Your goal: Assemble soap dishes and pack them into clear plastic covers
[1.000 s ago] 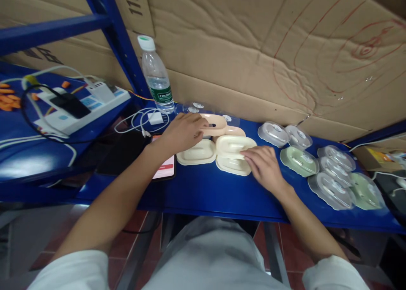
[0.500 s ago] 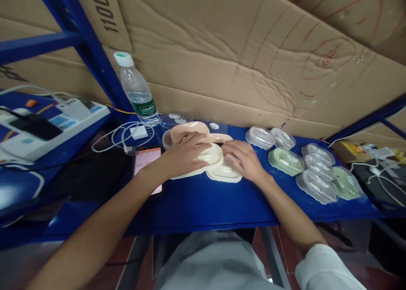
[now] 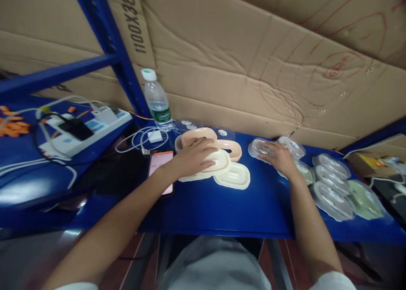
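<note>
My left hand (image 3: 198, 156) lies with fingers spread over a cream oval dish (image 3: 223, 159) and touches the peach oval part (image 3: 196, 134) behind it. A second cream dish (image 3: 236, 176) lies flat in front to the right, partly under the first. Behind it is a peach ring-like piece (image 3: 234, 149) with a slot in its middle. My right hand (image 3: 279, 154) is at the back right, its thumb and fingers around a clear-lidded container (image 3: 255, 149) and hiding its right part. Another clear-lidded container (image 3: 293, 147) stands just behind that hand.
More clear-lidded containers (image 3: 333, 197) and a green one (image 3: 364, 199) stand on the right of the blue table (image 3: 222, 214). At left are a phone (image 3: 161, 161), a water bottle (image 3: 158, 106), a white cable (image 3: 133, 139) and a power strip (image 3: 91, 129). Cardboard (image 3: 222, 70) rises behind.
My right hand has left the cream and peach pieces and moved right to the clear-lidded container. My left hand stays on the pieces. The camera view has shifted a little.
</note>
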Demonstrator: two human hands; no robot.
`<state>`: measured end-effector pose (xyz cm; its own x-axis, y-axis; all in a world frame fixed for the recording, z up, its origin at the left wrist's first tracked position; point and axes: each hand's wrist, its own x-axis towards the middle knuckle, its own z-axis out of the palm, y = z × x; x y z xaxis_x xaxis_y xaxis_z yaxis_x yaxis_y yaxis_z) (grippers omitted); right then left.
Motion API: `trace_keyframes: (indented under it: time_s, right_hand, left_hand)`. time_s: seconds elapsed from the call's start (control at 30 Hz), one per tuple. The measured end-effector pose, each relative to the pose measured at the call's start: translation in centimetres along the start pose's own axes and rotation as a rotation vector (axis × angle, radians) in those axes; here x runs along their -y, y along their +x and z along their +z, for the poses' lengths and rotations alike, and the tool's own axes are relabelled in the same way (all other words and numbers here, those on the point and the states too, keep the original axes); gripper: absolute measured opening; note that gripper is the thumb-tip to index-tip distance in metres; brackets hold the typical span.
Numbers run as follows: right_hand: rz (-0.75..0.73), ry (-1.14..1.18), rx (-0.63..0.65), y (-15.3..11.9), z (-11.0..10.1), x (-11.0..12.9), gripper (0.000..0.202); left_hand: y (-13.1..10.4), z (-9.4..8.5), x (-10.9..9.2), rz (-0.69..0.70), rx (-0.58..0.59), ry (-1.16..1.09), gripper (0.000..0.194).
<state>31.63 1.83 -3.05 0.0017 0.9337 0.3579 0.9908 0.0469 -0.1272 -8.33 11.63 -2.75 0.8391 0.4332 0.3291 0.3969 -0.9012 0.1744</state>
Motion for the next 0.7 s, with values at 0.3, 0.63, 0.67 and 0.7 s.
trace_keyframes:
  time_s: [0.3, 0.63, 0.67, 0.7]
  right_hand:
    - [-0.088, 0.055, -0.088, 2.3, 0.5, 0.4, 0.046]
    - [-0.209, 0.095, -0.142, 8.0, 3.3, 9.0, 0.040]
    - [-0.237, 0.103, -0.133, 8.3, 3.6, 10.0, 0.038]
    - [-0.268, 0.114, -0.118, 8.6, 4.0, 11.0, 0.036]
  left_hand:
    - [0.1, -0.6, -0.4, 0.015, -0.004, 0.037, 0.038]
    - [-0.1, -0.5, -1.0, 0.013, -0.005, 0.063, 0.030]
    - [-0.1, -0.5, -1.0, 0.011, -0.009, 0.064, 0.030]
    - [-0.1, -0.5, -1.0, 0.010, -0.012, 0.064, 0.030]
